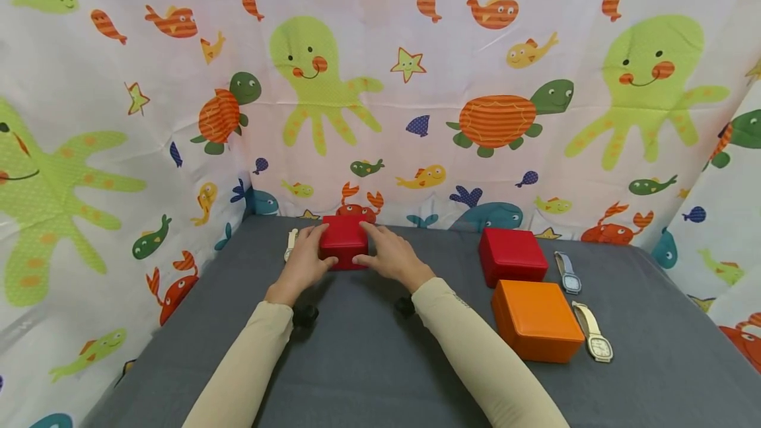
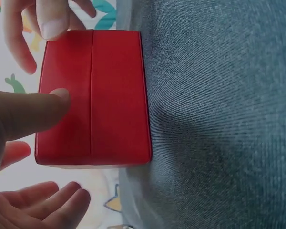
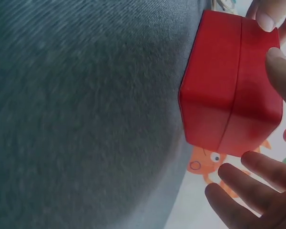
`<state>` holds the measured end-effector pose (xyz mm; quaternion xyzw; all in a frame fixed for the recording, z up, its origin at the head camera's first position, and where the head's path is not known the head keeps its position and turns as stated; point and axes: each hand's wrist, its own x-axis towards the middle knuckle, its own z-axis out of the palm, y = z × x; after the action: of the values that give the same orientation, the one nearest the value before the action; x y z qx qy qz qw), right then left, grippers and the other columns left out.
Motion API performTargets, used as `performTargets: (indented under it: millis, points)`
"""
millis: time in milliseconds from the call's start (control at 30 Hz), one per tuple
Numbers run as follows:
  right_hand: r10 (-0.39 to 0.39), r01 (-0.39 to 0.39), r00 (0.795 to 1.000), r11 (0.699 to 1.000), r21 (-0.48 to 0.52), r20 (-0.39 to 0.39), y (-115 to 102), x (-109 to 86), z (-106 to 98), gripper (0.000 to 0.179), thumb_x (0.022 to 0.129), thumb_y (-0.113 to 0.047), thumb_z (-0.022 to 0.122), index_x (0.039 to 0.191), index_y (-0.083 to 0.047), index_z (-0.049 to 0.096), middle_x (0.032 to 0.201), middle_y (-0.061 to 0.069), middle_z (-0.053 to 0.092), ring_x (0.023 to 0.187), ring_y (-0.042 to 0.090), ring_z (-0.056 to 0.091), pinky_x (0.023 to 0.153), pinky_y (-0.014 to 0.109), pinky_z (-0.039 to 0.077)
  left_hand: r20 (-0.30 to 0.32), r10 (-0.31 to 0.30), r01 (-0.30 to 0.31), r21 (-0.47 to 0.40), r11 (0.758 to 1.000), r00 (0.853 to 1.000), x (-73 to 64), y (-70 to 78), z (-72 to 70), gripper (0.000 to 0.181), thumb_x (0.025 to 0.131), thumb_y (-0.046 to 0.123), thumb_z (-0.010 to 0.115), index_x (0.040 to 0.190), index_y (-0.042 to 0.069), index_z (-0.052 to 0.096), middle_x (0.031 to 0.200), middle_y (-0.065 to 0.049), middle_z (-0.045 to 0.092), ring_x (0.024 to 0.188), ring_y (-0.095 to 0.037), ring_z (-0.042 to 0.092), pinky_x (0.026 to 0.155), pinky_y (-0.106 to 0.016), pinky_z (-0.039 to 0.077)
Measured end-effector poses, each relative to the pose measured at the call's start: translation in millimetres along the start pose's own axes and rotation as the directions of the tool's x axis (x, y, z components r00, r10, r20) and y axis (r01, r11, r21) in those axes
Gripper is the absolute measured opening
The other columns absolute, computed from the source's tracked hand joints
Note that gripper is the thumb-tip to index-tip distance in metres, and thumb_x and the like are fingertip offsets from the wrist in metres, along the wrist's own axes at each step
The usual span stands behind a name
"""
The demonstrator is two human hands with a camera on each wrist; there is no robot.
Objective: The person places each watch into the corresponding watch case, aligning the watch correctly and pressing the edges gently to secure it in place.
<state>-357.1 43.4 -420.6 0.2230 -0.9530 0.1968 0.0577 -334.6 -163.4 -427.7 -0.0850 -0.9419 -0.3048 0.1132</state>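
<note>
Closest are two cream sleeves, the left sleeve (image 1: 240, 372) and the right sleeve (image 1: 490, 355), reaching over a dark gray tabletop (image 1: 357, 375). Off to the right sits an orange box (image 1: 535, 322), and just beside it lies a pale gold watch (image 1: 593, 334). A round black thing sits under each wrist, one on the left (image 1: 305, 316) and one on the right (image 1: 405, 308).

A bit farther, a right red box (image 1: 512, 257) is just behind the orange one. A gray-blue watch (image 1: 569, 273) lies beside it.

The left hand (image 1: 303, 259) and the right hand (image 1: 394, 255) are at the middle red box (image 1: 345, 243), near the back of the tabletop. Each hand's grip is on a top corner of this box, with the thumb in front and a finger behind. The left thumb (image 2: 38, 110) presses above the line that runs across the box. The other fingers are spread out.

A white watch (image 1: 290, 244) peeks out just left of the left hand.

Farthest back hangs a white cloth (image 1: 386, 114) with octopuses, turtles, crabs, fish and stars on it.
</note>
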Motion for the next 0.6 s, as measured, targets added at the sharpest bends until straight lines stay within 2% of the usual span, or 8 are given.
performTargets:
  millis: [233,400,600]
  points:
    - [-0.009,0.007,0.999,0.999,0.040,0.037,-3,2.7,10,0.071,0.087,-0.040,0.068,0.148,-0.024,0.035,0.134,0.012,0.051,0.113,0.028,0.054,0.092,0.048,0.047,0.068,-0.053,0.055,-0.025,0.998,0.996,3.5,-1.7,3.9,0.075,0.081,0.014,0.075,0.146,0.010,0.036,0.136,-0.021,0.045,0.120,-0.038,0.044,0.097,-0.055,0.042]
    - [-0.011,0.011,1.000,0.997,0.077,0.001,-4,5.0,13,0.064,0.088,-0.031,0.069,0.144,-0.021,0.039,0.131,0.011,0.053,0.112,0.026,0.054,0.093,0.045,0.048,0.057,-0.067,0.069,-0.044,0.997,0.996,6.3,-2.4,7.1,0.069,0.084,0.012,0.072,0.145,0.012,0.039,0.135,-0.021,0.047,0.120,-0.038,0.046,0.099,-0.055,0.040]
    - [-0.010,0.012,1.000,0.990,0.143,-0.016,-4,7.1,14,0.063,0.088,-0.026,0.070,0.143,-0.018,0.041,0.128,0.012,0.054,0.110,0.026,0.053,0.090,0.041,0.050,0.037,-0.061,0.064,-0.081,0.995,0.997,8.8,-2.9,8.2,0.066,0.084,0.009,0.071,0.143,0.012,0.042,0.133,-0.022,0.049,0.118,-0.038,0.048,0.098,-0.055,0.041]
